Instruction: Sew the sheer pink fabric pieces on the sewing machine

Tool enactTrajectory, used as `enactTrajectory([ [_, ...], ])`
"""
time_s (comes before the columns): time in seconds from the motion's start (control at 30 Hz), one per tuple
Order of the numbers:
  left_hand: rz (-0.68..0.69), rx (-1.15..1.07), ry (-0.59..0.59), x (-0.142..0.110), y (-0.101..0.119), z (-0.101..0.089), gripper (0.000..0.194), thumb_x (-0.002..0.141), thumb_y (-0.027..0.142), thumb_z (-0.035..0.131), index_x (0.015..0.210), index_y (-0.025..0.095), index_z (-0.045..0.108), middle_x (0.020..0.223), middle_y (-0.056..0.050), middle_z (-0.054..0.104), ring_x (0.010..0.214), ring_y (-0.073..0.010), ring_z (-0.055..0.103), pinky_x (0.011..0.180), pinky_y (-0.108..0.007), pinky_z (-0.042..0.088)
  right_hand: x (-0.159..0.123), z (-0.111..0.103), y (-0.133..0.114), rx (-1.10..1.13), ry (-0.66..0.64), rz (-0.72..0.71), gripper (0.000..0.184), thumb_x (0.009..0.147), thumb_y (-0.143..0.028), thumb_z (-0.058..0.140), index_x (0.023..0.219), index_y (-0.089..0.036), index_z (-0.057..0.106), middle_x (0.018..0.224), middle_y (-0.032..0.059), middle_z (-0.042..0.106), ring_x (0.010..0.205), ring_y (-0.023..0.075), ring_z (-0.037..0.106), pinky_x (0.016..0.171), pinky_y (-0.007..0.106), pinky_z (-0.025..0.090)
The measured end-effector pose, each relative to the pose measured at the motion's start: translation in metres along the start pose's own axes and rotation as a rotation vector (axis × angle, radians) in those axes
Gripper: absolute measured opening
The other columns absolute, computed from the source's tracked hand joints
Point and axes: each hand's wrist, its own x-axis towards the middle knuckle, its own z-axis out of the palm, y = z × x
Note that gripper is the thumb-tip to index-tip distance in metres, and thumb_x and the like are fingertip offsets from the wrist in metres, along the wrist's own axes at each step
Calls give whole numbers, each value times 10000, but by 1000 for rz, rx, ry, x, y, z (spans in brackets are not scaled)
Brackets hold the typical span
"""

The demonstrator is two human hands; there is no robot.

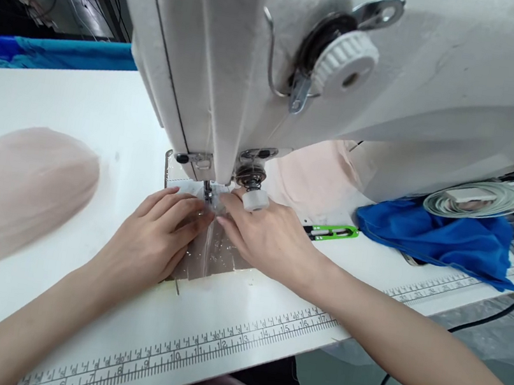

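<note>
A white sewing machine (224, 52) stands over the work surface, its presser foot (209, 192) lowered between my two hands. Under the foot is a small, sheer, whitish piece of material (218, 201), mostly covered by my fingers. My left hand (161, 233) rests on the left of the foot, thumb and fingertips closed together at the near edge of this piece. From the right, my right hand (263, 235) pinches the piece close to the needle, its fingertips partly behind a white-capped knob (256, 200). A shiny plate (209, 256) lies below both hands.
Pale pink sheer fabric (31, 184) lies on the left, with more pink fabric (317, 176) behind my right hand. Green thread snips (333, 231), blue cloth (443, 239) and a coiled pale strip (473, 200) sit on the right. A printed ruler (194, 350) runs along the front edge.
</note>
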Motion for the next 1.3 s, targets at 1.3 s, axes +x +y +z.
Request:
enactTrajectory([
  [1.3, -14, 204, -4, 0, 19, 2, 329, 951, 172, 480, 1209, 75, 658, 1284, -209, 645, 1213, -322, 614, 1151, -578, 341, 4, 7, 6, -5, 55, -46, 307, 1006, -327, 486, 1091, -112, 687, 1250, 126, 679, 1170, 240, 597, 962, 382, 504],
])
